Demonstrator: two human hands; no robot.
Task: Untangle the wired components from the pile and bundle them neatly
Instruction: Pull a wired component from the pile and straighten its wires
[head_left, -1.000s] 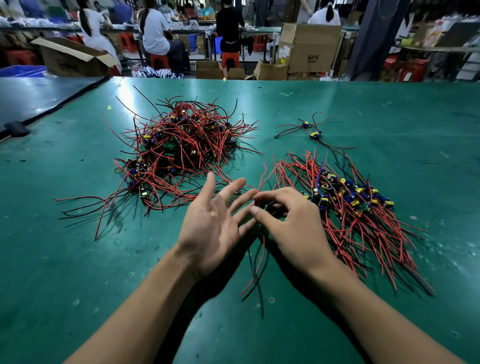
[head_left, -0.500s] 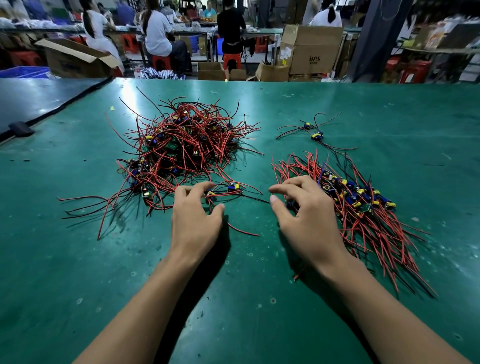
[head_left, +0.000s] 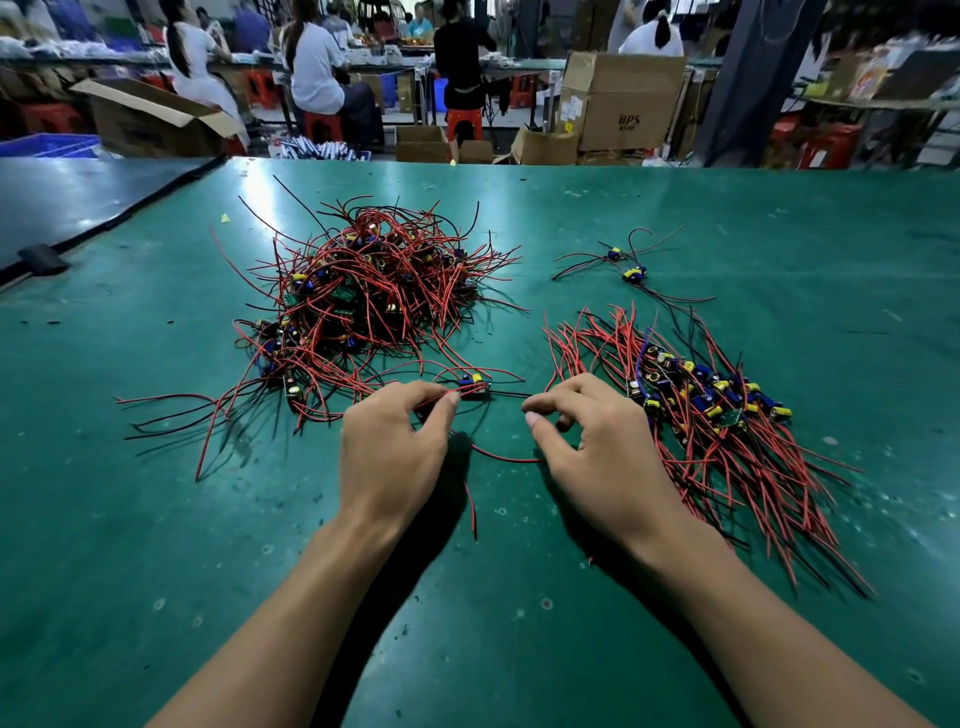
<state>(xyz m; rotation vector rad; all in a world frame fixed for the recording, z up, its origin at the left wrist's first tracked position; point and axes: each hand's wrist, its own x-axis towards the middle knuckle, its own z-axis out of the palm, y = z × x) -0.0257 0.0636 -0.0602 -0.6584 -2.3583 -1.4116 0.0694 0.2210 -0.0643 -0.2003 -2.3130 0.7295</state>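
Observation:
A tangled pile (head_left: 369, 296) of small circuit boards with red and black wires lies on the green table (head_left: 156, 519) at centre left. To the right, a combed bundle (head_left: 717, 415) of the same parts lies with its wires fanned out. Between them sits a single wired component (head_left: 474, 387) at the pile's near edge. My left hand (head_left: 392, 452) pinches its red wire just left of the board. Close to the bundle, my right hand (head_left: 597, 447) has its fingers curled at the component's black wire; a red wire runs under its palm.
Two loose wired components (head_left: 626, 267) lie at the back right. A black clip (head_left: 41, 259) sits on the seam at the left edge. Cardboard boxes (head_left: 621, 101), stools and seated people fill the space beyond the table's far edge.
Both hands have moved from in front of me to the single component between the heaps. The left hand, open a second ago, now pinches its red wire.

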